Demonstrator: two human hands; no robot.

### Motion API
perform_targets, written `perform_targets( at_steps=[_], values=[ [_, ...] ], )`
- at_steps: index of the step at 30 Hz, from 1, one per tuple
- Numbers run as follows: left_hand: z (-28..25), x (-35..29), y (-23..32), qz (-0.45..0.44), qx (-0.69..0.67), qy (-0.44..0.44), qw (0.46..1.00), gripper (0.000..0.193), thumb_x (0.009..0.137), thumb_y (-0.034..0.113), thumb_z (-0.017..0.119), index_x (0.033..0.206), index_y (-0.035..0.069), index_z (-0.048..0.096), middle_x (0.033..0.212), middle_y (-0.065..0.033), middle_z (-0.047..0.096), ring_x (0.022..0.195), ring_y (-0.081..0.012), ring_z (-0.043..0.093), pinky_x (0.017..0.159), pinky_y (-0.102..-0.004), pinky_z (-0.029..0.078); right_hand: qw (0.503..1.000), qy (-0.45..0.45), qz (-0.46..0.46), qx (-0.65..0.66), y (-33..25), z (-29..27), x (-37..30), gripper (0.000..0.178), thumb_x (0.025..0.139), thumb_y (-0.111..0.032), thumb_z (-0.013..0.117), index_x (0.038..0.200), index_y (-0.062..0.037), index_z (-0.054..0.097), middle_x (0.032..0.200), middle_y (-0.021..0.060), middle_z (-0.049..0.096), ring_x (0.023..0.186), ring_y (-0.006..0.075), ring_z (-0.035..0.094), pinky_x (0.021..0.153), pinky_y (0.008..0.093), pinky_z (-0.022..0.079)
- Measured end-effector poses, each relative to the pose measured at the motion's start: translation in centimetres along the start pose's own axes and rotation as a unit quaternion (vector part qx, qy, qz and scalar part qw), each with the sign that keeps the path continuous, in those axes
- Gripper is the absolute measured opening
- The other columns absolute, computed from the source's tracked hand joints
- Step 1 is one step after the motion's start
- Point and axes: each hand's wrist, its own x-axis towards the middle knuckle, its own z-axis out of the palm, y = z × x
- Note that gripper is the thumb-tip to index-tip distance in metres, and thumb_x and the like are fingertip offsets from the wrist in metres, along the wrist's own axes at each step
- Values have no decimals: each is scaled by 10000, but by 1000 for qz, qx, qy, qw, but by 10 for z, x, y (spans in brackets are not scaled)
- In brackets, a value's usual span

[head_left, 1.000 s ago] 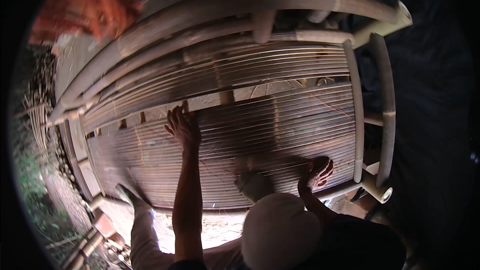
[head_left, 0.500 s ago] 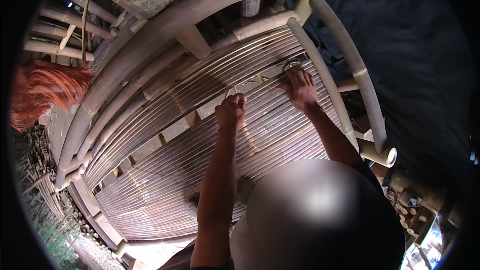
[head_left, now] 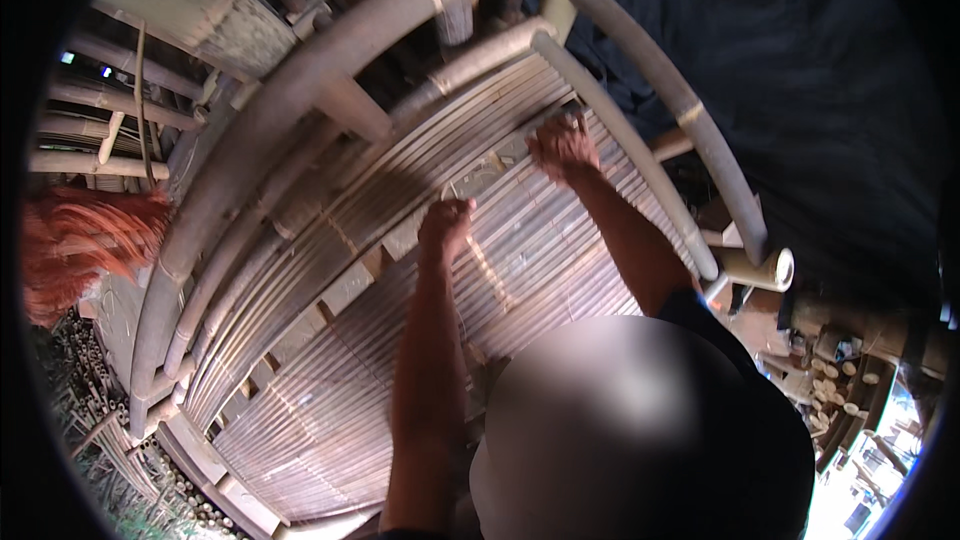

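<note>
Where the middle of our view lies, we have the bench (head_left: 330,350), tilted, with dark cloth (head_left: 830,120) to its right. Its slats (head_left: 560,240) form two panels parted by a narrow gap. At far left we see a red bundle (head_left: 95,250). Our right hand (head_left: 565,145) rests by the gap's right end, fingers bent; our left hand (head_left: 447,228), also by the gap, has fingers curled together. Whether either pinches anything, we cannot tell.

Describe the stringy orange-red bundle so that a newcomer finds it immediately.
Start from the slatted bamboo bench and follow its long curved top pole toward the picture's left edge. Beyond it, below straight bamboo poles, is the stringy bundle. Its strands are orange-red; nearby bamboo is brown or tan.
</note>
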Motion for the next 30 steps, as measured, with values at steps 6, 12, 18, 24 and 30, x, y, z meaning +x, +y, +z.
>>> perform_targets(
  at_steps=[6,12,18,24,30],
  values=[
    [-7,-8,20,-45,70,-14,996,385,912,511,502,1044,220,715,1117,-70,695,1016,-325,665,904,-462,491,999,-14,13,-42,-7,-4,3,378,963,-385,451,1027,-81,666,1122,105,618,1202,264,492,1130,535,225],
    [-8,-17,32,-32,76,0,997,414,911,535,466,1054,234,712,1124,-70,696,1041,-319,661,924,-469,480,973,168,-3,159,14,4,-21,367,927,-326,570,1184,-63,579,1260,162,553,1261,343,461,1133,496,261],
    [-8,-17,22,-35,76,80,993,406,898,505,470,1060,217,708,1133,-64,698,1032,-306,666,933,-470,472,974,167,5,152,-11,8,-105,321,804,-194,705,1085,-73,606,1293,119,526,1243,312,463,996,495,364],
    [-5,-16,31,3,66,46,997,387,893,469,495,1055,192,711,1065,-85,711,1015,-331,662,900,-494,466,975,13,101,196,-18,-15,-107,225,911,-217,583,1085,-75,601,950,103,569,876,304,563,746,470,460],
    [-8,1,8,21,65,27,997,421,892,483,473,1080,185,704,1107,-98,697,1034,-352,648,908,-495,466,927,-170,229,243,85,-166,-196,330,860,-322,698,881,7,678,813,142,666,761,229,661,717,378,530]
  ],
)
